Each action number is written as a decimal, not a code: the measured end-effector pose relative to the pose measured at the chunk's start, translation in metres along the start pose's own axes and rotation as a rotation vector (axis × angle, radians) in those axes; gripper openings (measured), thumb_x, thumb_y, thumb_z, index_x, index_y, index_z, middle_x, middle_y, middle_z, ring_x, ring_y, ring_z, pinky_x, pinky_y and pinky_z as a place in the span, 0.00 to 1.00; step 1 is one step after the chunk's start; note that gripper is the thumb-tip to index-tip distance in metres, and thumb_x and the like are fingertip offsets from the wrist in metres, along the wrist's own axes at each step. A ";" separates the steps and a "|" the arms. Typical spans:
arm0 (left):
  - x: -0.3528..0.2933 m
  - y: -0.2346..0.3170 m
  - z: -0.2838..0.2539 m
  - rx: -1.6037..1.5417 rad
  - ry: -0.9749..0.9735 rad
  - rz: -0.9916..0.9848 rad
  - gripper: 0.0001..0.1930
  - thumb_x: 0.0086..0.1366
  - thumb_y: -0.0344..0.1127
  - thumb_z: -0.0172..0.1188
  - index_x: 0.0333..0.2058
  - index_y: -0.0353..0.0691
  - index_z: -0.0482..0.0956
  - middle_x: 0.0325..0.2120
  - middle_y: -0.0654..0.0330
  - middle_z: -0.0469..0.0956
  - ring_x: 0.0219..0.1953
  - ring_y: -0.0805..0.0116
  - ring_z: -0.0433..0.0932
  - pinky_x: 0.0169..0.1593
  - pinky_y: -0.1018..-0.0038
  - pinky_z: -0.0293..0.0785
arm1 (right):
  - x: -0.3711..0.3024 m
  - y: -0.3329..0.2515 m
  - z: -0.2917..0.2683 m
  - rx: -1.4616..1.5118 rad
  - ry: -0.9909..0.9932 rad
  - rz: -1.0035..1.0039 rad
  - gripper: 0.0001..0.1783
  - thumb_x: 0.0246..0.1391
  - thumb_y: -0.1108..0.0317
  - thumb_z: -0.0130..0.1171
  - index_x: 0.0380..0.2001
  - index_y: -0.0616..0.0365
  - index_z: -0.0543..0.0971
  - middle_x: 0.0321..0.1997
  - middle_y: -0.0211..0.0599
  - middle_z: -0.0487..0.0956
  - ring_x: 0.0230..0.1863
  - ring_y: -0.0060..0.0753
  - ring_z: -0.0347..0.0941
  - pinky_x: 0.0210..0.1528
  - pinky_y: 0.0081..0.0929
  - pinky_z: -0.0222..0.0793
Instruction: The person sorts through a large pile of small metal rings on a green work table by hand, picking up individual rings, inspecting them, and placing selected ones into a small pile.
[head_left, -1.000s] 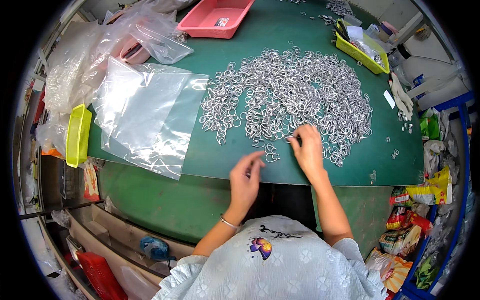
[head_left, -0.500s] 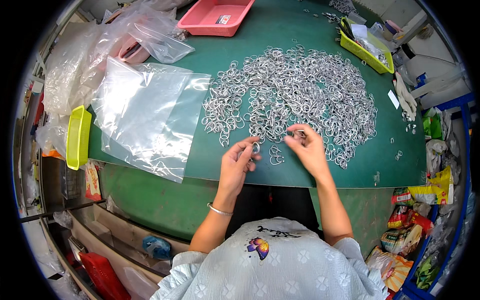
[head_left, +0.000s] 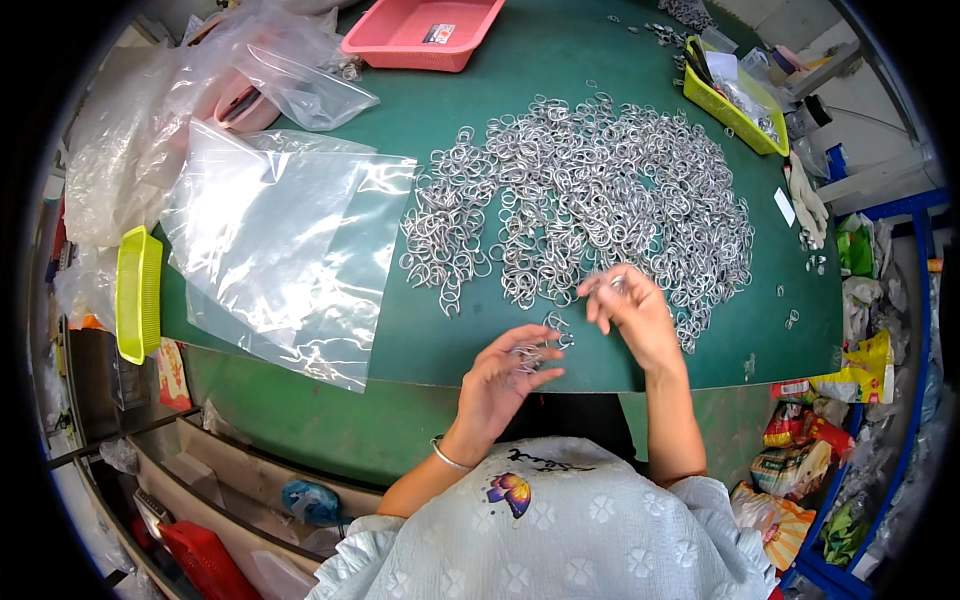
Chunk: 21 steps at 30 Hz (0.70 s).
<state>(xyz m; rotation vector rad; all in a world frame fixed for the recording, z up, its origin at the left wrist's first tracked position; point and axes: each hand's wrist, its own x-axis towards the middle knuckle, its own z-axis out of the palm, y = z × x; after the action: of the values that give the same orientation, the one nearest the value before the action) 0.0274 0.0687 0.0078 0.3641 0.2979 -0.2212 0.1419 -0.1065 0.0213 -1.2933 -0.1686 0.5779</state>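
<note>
A wide heap of small silver metal rings (head_left: pixel 620 190), many of them D-shaped, lies on the green tabletop. My left hand (head_left: pixel 500 378) is by the table's near edge, fingers curled loosely around several metal rings (head_left: pixel 526 357) in its palm. Over the heap's near edge, my right hand (head_left: pixel 640 318) is closed, thumb and fingers bent together, with a metal ring (head_left: pixel 617 284) at the fingertips, partly blurred. A few loose metal rings (head_left: pixel 558 326) lie on the table between my two hands.
Flat clear plastic bags (head_left: pixel 280 230) cover the table's left side. A pink tray (head_left: pixel 410 58) stands at the back, a yellow-green basket (head_left: pixel 720 100) at the back right, another green basket (head_left: pixel 137 300) at the left edge. A white glove (head_left: pixel 806 205) lies on the right.
My left hand has moved nearer to me and slightly right, its fingers spreading more around the rings. My right hand has shifted slightly right and nearer. The view has tilted a little.
</note>
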 end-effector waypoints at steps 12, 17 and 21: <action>0.020 -0.009 -0.013 -0.226 -0.009 -0.192 0.17 0.68 0.43 0.45 0.46 0.36 0.71 0.30 0.59 0.74 0.28 0.70 0.73 0.27 0.78 0.73 | 0.039 0.011 0.023 -1.220 0.310 -0.510 0.07 0.46 0.71 0.60 0.28 0.63 0.75 0.29 0.42 0.73 0.33 0.40 0.69 0.37 0.31 0.66; 0.019 -0.006 -0.031 -0.515 -0.191 -0.313 0.21 0.69 0.48 0.40 0.48 0.38 0.70 0.26 0.60 0.69 0.23 0.72 0.66 0.22 0.79 0.69 | 0.032 0.003 0.004 -0.560 0.373 -0.135 0.05 0.50 0.72 0.59 0.27 0.62 0.74 0.28 0.33 0.77 0.28 0.24 0.72 0.32 0.23 0.67; 0.022 -0.008 -0.014 -0.518 -0.084 -0.309 0.25 0.69 0.51 0.36 0.52 0.35 0.66 0.38 0.55 0.74 0.31 0.66 0.76 0.27 0.78 0.74 | 0.009 -0.003 0.014 -0.483 0.080 -0.187 0.05 0.51 0.73 0.58 0.32 0.61 0.76 0.28 0.30 0.78 0.28 0.19 0.70 0.31 0.18 0.66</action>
<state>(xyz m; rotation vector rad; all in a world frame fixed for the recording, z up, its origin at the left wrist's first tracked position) 0.0424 0.0629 -0.0141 -0.2065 0.3159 -0.4485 0.1449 -0.0907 0.0266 -1.7431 -0.3750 0.3323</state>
